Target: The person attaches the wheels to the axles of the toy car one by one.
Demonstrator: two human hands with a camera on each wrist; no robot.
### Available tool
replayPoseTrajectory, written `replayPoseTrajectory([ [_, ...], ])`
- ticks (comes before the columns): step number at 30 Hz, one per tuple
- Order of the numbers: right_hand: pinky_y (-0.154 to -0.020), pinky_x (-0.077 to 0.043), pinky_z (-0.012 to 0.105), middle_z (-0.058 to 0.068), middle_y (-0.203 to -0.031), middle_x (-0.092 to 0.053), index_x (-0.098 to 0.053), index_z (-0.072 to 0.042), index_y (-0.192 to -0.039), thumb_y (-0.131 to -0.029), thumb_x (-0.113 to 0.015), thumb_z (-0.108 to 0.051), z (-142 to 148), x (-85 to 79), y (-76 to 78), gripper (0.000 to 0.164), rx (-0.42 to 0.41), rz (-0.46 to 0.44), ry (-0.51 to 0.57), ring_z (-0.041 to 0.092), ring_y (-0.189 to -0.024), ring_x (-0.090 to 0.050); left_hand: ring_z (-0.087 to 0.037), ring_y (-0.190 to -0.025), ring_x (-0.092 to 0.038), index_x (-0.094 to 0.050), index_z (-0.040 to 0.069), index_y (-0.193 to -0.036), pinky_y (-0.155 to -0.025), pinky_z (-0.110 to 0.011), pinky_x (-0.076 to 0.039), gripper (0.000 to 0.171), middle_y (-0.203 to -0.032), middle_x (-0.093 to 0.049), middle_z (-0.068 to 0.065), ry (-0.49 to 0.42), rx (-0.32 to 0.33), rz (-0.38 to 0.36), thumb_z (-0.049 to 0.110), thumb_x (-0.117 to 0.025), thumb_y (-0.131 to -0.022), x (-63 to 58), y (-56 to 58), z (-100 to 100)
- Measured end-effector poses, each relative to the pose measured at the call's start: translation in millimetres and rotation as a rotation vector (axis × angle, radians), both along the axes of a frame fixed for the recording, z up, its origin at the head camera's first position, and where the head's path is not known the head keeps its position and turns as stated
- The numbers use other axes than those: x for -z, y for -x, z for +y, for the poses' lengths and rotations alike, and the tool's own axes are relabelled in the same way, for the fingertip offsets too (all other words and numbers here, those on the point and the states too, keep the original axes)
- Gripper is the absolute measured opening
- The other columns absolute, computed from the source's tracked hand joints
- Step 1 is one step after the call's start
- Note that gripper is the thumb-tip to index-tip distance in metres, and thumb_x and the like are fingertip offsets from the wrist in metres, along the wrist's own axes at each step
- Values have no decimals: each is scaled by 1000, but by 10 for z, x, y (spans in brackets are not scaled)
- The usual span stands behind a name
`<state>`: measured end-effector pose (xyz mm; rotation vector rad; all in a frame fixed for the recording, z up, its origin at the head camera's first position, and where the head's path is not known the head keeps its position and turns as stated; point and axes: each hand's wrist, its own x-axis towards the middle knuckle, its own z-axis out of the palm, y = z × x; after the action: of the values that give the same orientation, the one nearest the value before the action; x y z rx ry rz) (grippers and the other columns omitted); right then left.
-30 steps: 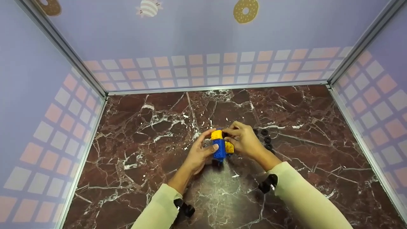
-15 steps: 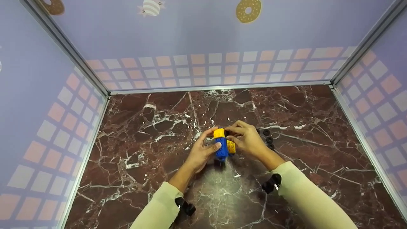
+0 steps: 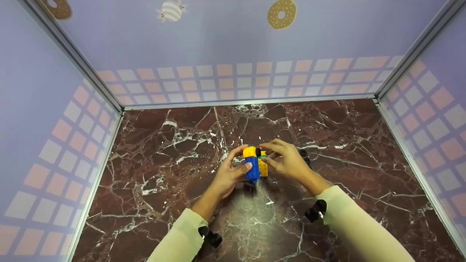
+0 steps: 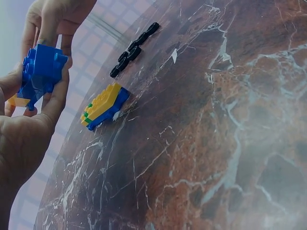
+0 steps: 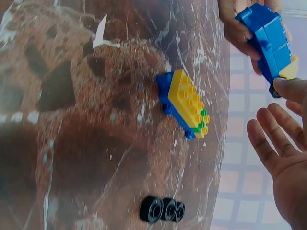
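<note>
A dark marbled bench (image 3: 145,145) is enclosed by pale purple walls (image 3: 218,40) at the back and on both sides. The back edge is seen well apart from the hands. Open room is given to the left and toward the person; to the right more care would be needed, because small parts are lying there.

By the left hand (image 3: 229,176) the toy truck (image 3: 254,162) is held, raised above the bench – the thumb is laid on the blue top and the fingers are curled round the body. The long axis of the truck is directed away from the person, with the yellow end far. To this end the right hand (image 3: 289,158) is nearer; its grip is spread, just beside the truck's right flank.

A second toy car (image 5: 187,103), yellow and green on a blue base, is set on the bench, lower and to the right of the truck. Loose wheels (image 5: 169,209) are placed in a row farther right. One mounted wheel (image 3: 258,152) is seen at the yellow end, facing the right hand – whether it is touched cannot be told.
</note>
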<state>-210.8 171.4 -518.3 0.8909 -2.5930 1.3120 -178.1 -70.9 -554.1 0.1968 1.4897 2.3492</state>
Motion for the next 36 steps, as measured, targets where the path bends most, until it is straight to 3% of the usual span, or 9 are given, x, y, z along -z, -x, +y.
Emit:
replayPoseTrajectory([
  [6,-84,-71,51,18,-113,-73,-77,0,-133,-94,-87,-4,132,10,-9,41,21,8,-64,41,-97,-78,-31,-121,-73,-31,2,-168,-103,-48,-68,76,-154,-40,-17,-9,-23,24,2,-73,-105,-5,13,-40],
  [14,-74,-65,38,14,-107,-72,-81,-1,-123,-92,-89,-10,345,94,-46,33,39,113,-224,23,-84,-68,-28,-116,-75,-35,2,-167,-101,-49,-68,75,-147,-43,-15,-18,-58,20,2,-75,-103,19,23,-68],
  [27,-97,-66,55,15,-117,-73,-81,-3,-125,-92,-91,-22,735,261,-143,39,92,92,-430,35,-105,-72,-27,-116,-73,-37,3,-167,-100,-45,-69,74,-147,-42,-14,2,-101,10,-1,-74,-103,43,16,-92],
  [36,-100,-63,60,17,-119,-72,-83,-6,-119,-91,-90,-21,962,318,-207,33,110,54,-508,38,-107,-71,-29,-115,-74,-36,6,-169,-95,-45,-70,74,-150,-42,-13,8,-101,6,0,-73,-105,72,13,-126],
])
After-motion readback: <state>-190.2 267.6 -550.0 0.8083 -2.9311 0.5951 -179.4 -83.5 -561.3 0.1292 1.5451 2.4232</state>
